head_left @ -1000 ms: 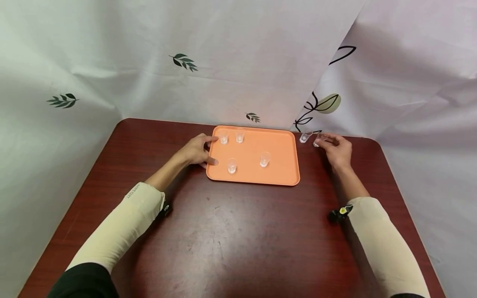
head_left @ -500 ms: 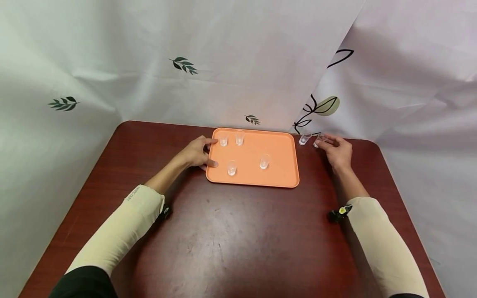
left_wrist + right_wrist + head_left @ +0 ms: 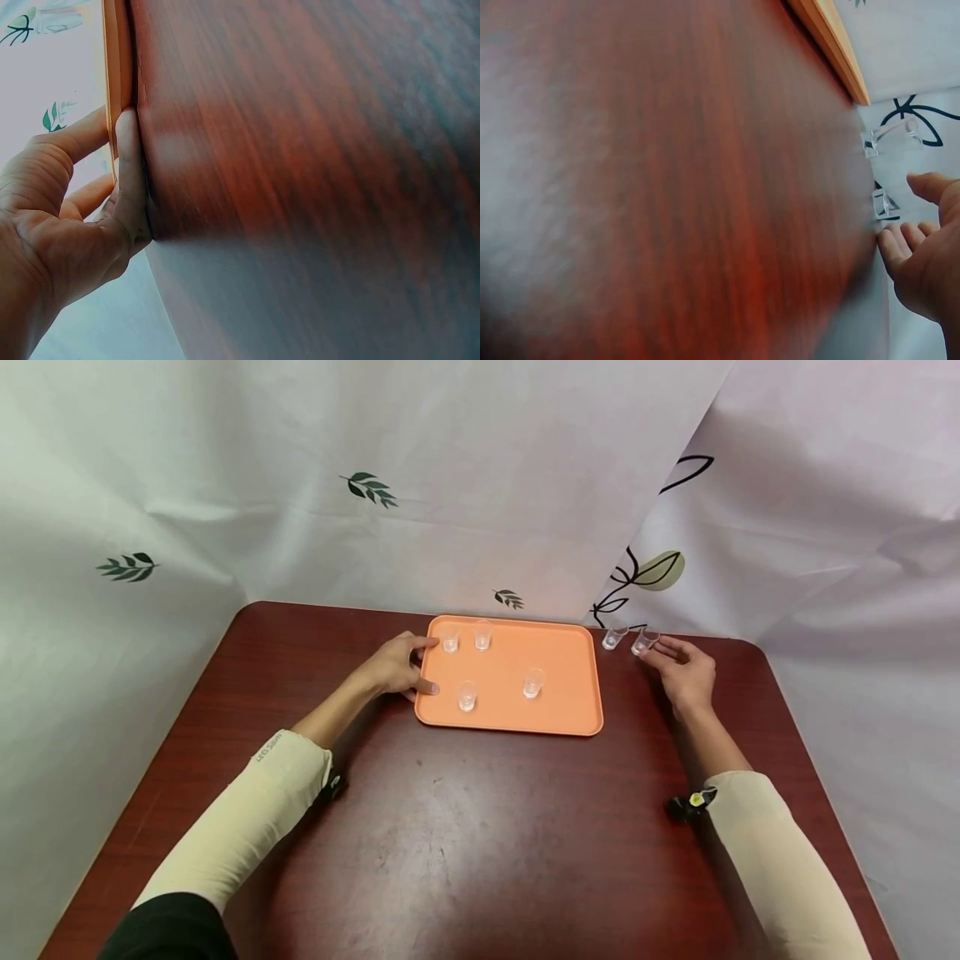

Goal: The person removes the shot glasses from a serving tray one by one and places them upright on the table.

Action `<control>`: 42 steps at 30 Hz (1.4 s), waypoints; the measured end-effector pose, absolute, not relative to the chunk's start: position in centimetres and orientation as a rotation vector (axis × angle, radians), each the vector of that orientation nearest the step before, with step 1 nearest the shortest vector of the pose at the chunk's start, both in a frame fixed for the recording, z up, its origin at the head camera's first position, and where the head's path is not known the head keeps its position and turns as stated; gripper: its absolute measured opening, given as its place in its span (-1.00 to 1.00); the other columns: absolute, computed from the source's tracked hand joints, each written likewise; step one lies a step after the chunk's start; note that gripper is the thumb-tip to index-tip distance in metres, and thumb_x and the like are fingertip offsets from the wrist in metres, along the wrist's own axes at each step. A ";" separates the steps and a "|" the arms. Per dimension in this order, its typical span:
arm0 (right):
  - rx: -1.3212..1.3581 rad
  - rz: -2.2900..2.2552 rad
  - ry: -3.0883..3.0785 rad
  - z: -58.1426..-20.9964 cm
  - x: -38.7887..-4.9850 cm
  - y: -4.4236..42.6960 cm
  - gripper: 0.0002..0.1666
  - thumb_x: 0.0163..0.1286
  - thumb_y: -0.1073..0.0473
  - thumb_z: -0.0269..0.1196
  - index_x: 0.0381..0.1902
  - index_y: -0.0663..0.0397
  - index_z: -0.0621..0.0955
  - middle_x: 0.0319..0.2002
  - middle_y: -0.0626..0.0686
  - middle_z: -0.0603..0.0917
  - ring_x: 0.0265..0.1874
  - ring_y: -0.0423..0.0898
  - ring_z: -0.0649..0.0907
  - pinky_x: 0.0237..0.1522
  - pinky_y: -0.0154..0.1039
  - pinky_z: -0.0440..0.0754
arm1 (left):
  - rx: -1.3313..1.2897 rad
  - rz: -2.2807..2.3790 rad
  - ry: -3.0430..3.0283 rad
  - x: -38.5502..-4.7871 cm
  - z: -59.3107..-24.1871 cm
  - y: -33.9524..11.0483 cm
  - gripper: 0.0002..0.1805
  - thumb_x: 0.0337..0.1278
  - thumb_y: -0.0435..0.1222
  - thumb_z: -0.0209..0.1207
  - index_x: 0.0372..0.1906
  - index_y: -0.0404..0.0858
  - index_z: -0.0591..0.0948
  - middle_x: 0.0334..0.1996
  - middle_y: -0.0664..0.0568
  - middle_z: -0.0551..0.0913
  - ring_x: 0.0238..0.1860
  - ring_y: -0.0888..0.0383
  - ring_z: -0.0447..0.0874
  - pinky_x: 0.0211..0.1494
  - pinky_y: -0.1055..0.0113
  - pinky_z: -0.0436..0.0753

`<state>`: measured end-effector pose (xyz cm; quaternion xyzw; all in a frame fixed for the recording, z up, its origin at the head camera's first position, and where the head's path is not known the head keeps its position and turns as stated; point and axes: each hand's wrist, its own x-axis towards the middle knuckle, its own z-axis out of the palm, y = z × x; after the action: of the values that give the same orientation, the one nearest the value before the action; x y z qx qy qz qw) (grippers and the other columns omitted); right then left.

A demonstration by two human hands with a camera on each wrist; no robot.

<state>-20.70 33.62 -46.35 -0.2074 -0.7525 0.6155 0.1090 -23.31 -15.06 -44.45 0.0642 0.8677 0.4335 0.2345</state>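
Evidently the work centres on the outer clear plastic cup [image 3: 641, 647], which stands on the table off the right side of the orange tray [image 3: 558, 643], near its far corner. The right hand [image 3: 685, 675] is just beside it with thumb and fingers spread and, it seems, grasping nothing; whether a fingertip brushes the wall I cannot tell. A second clear cup [image 3: 611, 642] stands between that one and the tray. Inside the tray are four more: a far-left cup [image 3: 450, 642], its close neighbour [image 3: 482, 637], a near-left cup [image 3: 467, 697] and a cup right of the middle [image 3: 533, 683]. The left hand [image 3: 393, 666] grips the tray's left rim, thumb and a finger reaching over it. The step in hand looks like handling the outer cup while steadying the tray; taking or placing, one cannot say. If it is to be lifted, the next move calls for a light pinch clear of the second cup. Under the tray spreads a reddish-brown table [image 3: 480, 827], and behind it hangs a leaf-printed sheet [image 3: 480, 518].
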 end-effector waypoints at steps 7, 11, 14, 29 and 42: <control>-0.657 1.776 -2.239 -46.4 -19.7 33.7 -0.30 0.37 0.23 0.63 0.44 0.17 0.73 -0.04 -0.21 0.83 -0.07 -0.45 0.74 -0.06 -0.70 0.72 | 0.174 1.196 2.378 -23.3 -44.4 -15.0 0.10 0.17 -0.53 0.62 0.79 -0.20 0.35 0.22 -0.22 0.34 -0.28 0.05 0.71 -0.36 0.21 0.94; -0.651 1.772 -2.248 -46.4 -19.2 33.6 -0.31 0.36 0.22 0.64 0.43 0.17 0.73 -0.06 -0.24 0.84 -0.06 -0.45 0.74 -0.05 -0.71 0.70 | 0.173 1.198 2.378 -23.2 -44.3 -15.0 0.10 0.17 -0.53 0.61 0.79 -0.20 0.35 0.21 -0.21 0.33 -0.27 0.06 0.72 -0.37 0.22 0.94; -0.636 1.787 -2.240 -46.3 -18.9 33.4 -0.33 0.37 0.24 0.63 0.41 0.20 0.73 -0.15 -0.31 0.82 -0.10 -0.48 0.75 -0.06 -0.71 0.69 | 0.170 1.194 2.379 -23.2 -44.2 -15.0 0.10 0.18 -0.53 0.61 0.79 -0.20 0.35 0.21 -0.21 0.33 -0.27 0.06 0.73 -0.36 0.23 0.94; -0.476 1.840 -2.294 -45.7 -17.6 30.4 -0.39 0.45 0.24 0.59 0.40 0.29 0.72 -0.21 -0.41 0.83 -0.14 -0.54 0.79 -0.02 -0.70 0.74 | 0.162 1.212 2.359 -23.2 -44.3 -14.9 0.09 0.19 -0.53 0.60 0.79 -0.23 0.34 0.21 -0.22 0.32 -0.28 0.07 0.73 -0.39 0.24 0.93; -0.287 1.947 -2.300 -45.2 -17.4 26.5 -0.40 0.43 0.30 0.58 0.35 0.43 0.71 -0.17 -0.24 0.89 -0.13 -0.45 0.84 0.00 -0.59 0.83 | 0.147 1.204 2.373 -23.3 -44.4 -14.9 0.09 0.18 -0.54 0.61 0.78 -0.20 0.35 0.23 -0.21 0.33 -0.29 0.07 0.71 -0.37 0.25 0.93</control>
<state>-17.40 26.53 -45.20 -0.0947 -0.7586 0.6421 0.0573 -23.34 -14.88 -44.39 0.0537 0.8653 0.4390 0.2359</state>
